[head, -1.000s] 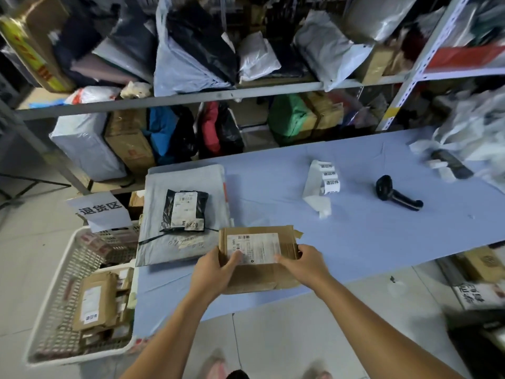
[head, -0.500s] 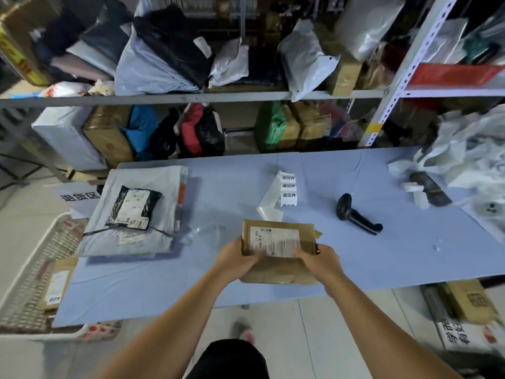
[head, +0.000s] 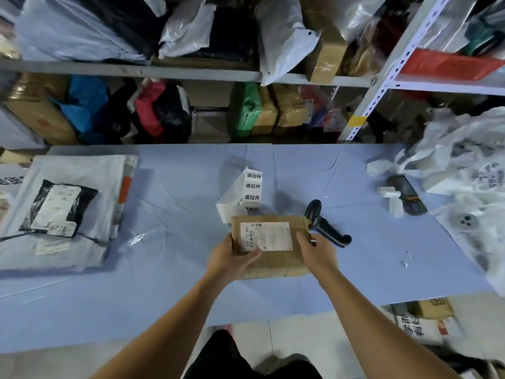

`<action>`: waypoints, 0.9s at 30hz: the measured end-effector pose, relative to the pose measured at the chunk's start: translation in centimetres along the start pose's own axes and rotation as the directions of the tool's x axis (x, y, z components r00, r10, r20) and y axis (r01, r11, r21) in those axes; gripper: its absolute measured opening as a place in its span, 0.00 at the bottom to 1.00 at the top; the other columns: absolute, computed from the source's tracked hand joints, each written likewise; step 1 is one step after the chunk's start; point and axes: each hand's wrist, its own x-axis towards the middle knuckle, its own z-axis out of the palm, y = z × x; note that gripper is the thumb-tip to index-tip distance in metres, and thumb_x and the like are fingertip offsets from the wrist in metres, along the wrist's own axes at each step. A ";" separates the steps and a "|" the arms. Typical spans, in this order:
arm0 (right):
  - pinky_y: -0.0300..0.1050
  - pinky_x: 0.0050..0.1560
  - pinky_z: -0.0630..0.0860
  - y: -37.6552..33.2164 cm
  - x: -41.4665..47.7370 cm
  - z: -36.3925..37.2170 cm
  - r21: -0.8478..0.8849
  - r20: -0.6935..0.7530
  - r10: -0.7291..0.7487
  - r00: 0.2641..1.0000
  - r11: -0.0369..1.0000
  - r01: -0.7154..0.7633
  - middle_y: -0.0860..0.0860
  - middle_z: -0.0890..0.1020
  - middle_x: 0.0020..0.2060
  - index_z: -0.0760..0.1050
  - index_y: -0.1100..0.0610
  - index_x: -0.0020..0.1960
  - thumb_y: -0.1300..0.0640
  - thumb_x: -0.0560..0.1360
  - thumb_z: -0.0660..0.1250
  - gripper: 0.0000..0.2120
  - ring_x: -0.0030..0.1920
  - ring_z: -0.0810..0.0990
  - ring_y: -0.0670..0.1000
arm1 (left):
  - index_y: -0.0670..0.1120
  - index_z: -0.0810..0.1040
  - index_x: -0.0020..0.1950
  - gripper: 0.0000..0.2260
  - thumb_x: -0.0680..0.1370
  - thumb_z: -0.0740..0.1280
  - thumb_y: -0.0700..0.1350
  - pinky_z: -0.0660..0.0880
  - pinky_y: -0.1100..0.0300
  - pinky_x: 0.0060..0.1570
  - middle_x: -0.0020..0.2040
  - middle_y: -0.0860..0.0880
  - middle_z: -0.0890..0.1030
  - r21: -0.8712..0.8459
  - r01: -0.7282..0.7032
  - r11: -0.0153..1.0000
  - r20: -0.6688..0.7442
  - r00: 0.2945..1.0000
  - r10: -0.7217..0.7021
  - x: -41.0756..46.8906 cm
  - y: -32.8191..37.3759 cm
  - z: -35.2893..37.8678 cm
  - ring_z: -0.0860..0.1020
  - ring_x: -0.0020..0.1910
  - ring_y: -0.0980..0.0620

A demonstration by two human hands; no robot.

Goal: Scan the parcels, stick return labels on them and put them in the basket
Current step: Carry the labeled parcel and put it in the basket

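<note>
Two hands grip the box (head: 276,262): left hand (head: 229,258) on its left edge, right hand (head: 317,253) opposite, scanner (head: 325,227) just beyond.

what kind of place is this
Probably a courier depot's returns desk: metal shelves crammed with bagged and boxed parcels, plus a strip of return labels and a barcode scanner on the blue table.
</note>
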 end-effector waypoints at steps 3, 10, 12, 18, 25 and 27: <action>0.45 0.38 0.73 0.8 2.7 -2.2 -0.109 -0.180 -0.029 0.983 0.994 0.010 0.53 0.81 0.42 0.79 0.57 0.52 0.55 0.77 0.62 0.09 0.43 0.79 0.56 | 0.57 0.76 0.58 0.25 0.65 0.76 0.63 0.81 0.53 0.51 0.49 0.63 0.81 -0.012 0.034 0.999 -0.058 0.998 -0.034 -0.6 -0.2 1.2 0.81 0.50 0.59; 0.52 0.60 0.71 2.3 10.0 -4.8 -0.706 0.090 -0.095 0.991 0.696 0.131 0.58 0.71 0.66 0.64 0.56 0.73 0.55 0.75 0.69 0.29 0.66 0.69 0.59 | 0.54 0.80 0.55 0.22 0.65 0.79 0.56 0.81 0.55 0.48 0.47 0.59 0.83 -0.059 0.103 0.993 -0.210 0.971 -0.113 -1.8 0.9 3.3 0.82 0.46 0.59; 0.50 0.55 0.74 2.6 11.3 -4.9 -0.783 0.156 -0.103 0.982 0.594 0.186 0.55 0.74 0.62 0.66 0.55 0.69 0.54 0.75 0.70 0.25 0.64 0.72 0.57 | 0.55 0.81 0.53 0.20 0.64 0.79 0.56 0.81 0.58 0.44 0.44 0.60 0.83 -0.082 0.119 0.990 -0.264 0.955 -0.136 -2.1 0.9 3.8 0.81 0.42 0.63; 0.45 0.46 0.75 1.7 13.1 -5.9 -0.841 0.247 -0.165 0.955 0.452 0.296 0.53 0.80 0.53 0.63 0.51 0.69 0.52 0.73 0.71 0.28 0.55 0.81 0.55 | 0.57 0.80 0.49 0.18 0.63 0.81 0.55 0.78 0.64 0.34 0.40 0.59 0.82 -0.102 0.143 0.984 -0.356 0.919 -0.170 -2.6 1.1 4.8 0.80 0.36 0.64; 0.47 0.38 0.76 -2.3 9.2 -9.2 -0.301 0.240 -0.317 0.918 0.875 0.380 0.51 0.79 0.38 0.75 0.45 0.54 0.58 0.70 0.63 0.14 0.38 0.80 0.56 | 0.53 0.81 0.52 0.20 0.64 0.81 0.54 0.71 0.66 0.24 0.42 0.56 0.82 -0.171 0.153 0.973 -0.349 0.914 -0.205 -3.2 1.7 4.9 0.80 0.31 0.61; 0.50 0.42 0.78 -3.7 7.4 -10.3 -0.254 0.341 -0.391 0.855 0.837 0.484 0.49 0.81 0.38 0.75 0.44 0.45 0.54 0.70 0.66 0.06 0.39 0.80 0.55 | 0.53 0.80 0.52 0.20 0.64 0.81 0.55 0.71 0.68 0.24 0.42 0.57 0.81 -0.150 0.152 0.977 -0.348 0.917 -0.196 -3.4 1.8 4.7 0.80 0.33 0.62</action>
